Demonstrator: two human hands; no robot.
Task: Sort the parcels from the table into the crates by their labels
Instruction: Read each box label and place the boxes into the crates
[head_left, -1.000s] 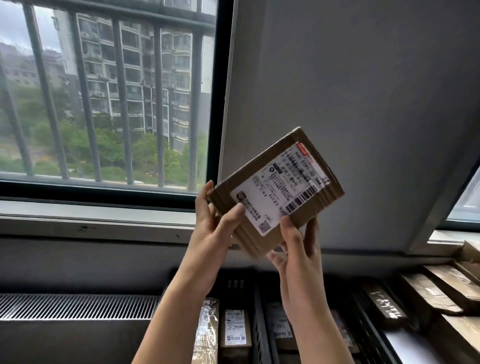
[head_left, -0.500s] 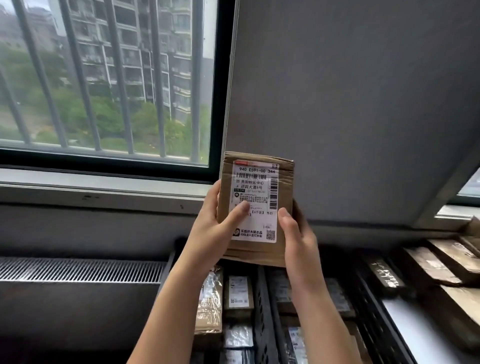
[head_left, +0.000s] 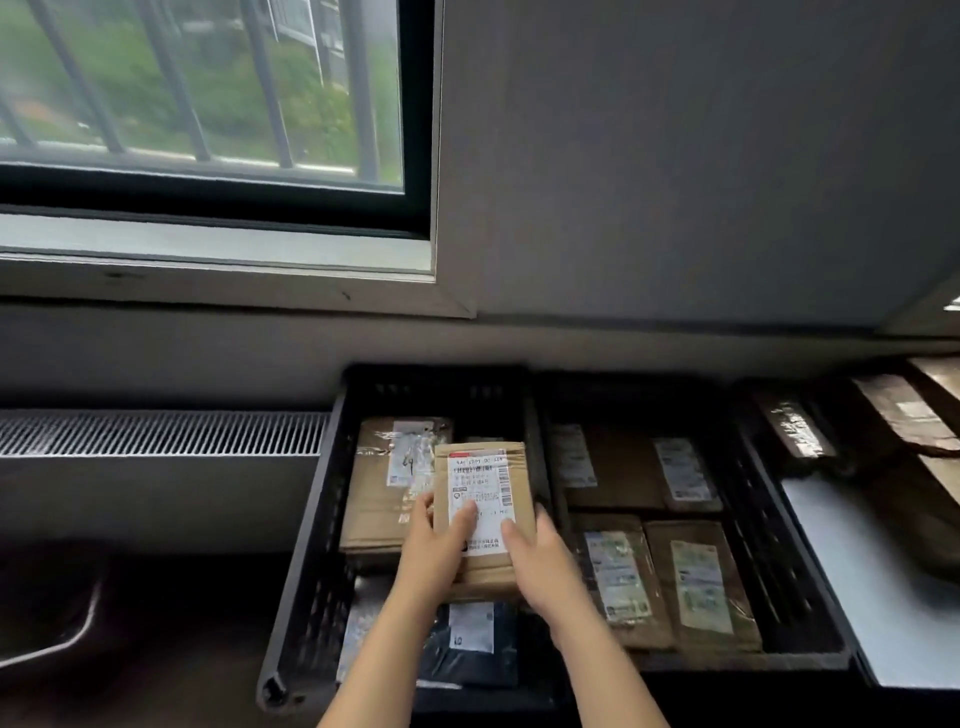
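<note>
Both hands (head_left: 434, 551) (head_left: 540, 561) hold parcel (head_left: 483, 499) over L crate (head_left: 322, 519).

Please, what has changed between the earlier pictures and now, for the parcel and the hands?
The cardboard parcel, held high and tilted before, was turned upright, then lowered over the left crate. The left hand and the right hand still grip it; nothing was let go. The other parcels appear to lie as before.

Single head view, facing forward-down, seemingly close above crates (head_left: 318, 561).

White table (head_left: 852, 582), right side: brown parcels (head_left: 906, 413) on it.
</note>
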